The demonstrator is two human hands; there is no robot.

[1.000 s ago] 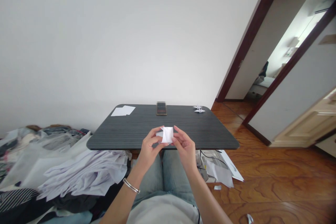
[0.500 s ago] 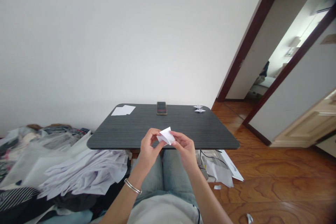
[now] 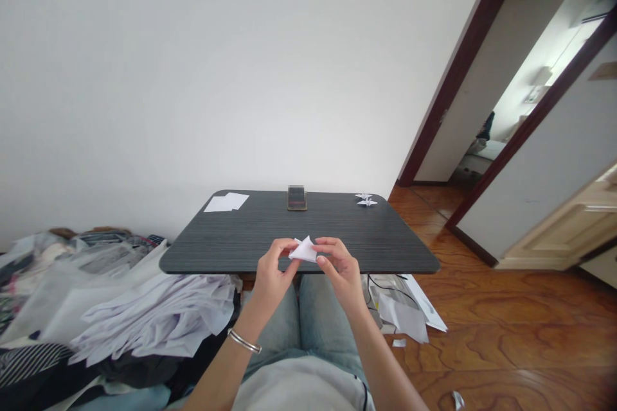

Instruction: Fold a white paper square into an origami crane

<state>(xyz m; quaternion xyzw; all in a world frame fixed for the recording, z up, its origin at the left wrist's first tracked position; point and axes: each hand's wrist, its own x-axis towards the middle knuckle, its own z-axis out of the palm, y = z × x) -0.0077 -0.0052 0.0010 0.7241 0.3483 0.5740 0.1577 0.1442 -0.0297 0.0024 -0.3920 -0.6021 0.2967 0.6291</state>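
Note:
A small folded white paper (image 3: 304, 250) is pinched between both hands just above the near edge of the dark table (image 3: 241, 241). My left hand (image 3: 271, 275) grips its left side with thumb and fingers closed on it; a silver bracelet circles that wrist. My right hand (image 3: 339, 268) pinches its right side, fingers curled over the top. The paper now looks like a flattened triangle.
On the far side of the table lie white paper sheets (image 3: 226, 203), a phone (image 3: 296, 198) and two small folded paper cranes (image 3: 366, 200). A heap of white paper and clothes (image 3: 120, 314) fills the left. Paper scraps (image 3: 405, 311) lie on the wood floor; an open doorway stands right.
The paper, a square held upright a second ago, has been tilted and flattened into a triangle between the fingers. Both hands stayed at the table's near edge.

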